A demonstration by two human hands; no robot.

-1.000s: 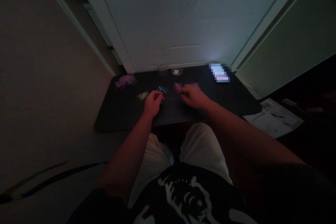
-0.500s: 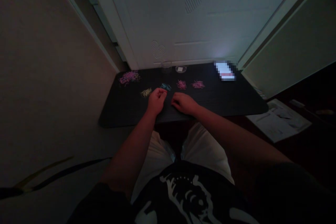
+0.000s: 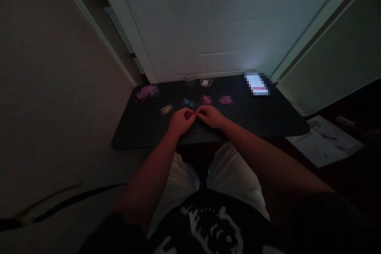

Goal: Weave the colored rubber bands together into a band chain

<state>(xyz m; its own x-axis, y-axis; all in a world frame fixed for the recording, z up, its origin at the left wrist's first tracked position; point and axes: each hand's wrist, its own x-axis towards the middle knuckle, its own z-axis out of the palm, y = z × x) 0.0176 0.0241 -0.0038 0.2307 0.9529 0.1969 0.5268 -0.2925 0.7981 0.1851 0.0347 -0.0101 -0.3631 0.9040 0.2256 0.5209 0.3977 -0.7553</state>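
Note:
My left hand [image 3: 181, 120] and my right hand [image 3: 210, 116] meet fingertip to fingertip above the dark table [image 3: 143, 127]. Both are closed in a pinch, and whatever lies between the fingers is too small and dim to name. Just beyond them is a small pile of blue thin strips [image 3: 188, 102]. A pink pile [image 3: 206, 99] sits behind my right hand, with a second pink pile [image 3: 225, 100] to its right. Left of my left hand lies a pale yellow pile [image 3: 166, 109]. A larger mixed pink and purple pile [image 3: 148, 92] is at the far left corner.
A clear cup [image 3: 189, 79] and a round clear lid [image 3: 206, 82] with a white square stand at the back edge. A lit, blurred-out screen [image 3: 257, 83] lies at the back right. Behind rises a white panel [image 3: 184, 20]; papers [image 3: 326, 141] lie at lower right.
My hands have come together; half a second ago a gap separated them. The left moved right and nearer me, and its fingers now touch the right hand's. The view has tilted slightly.

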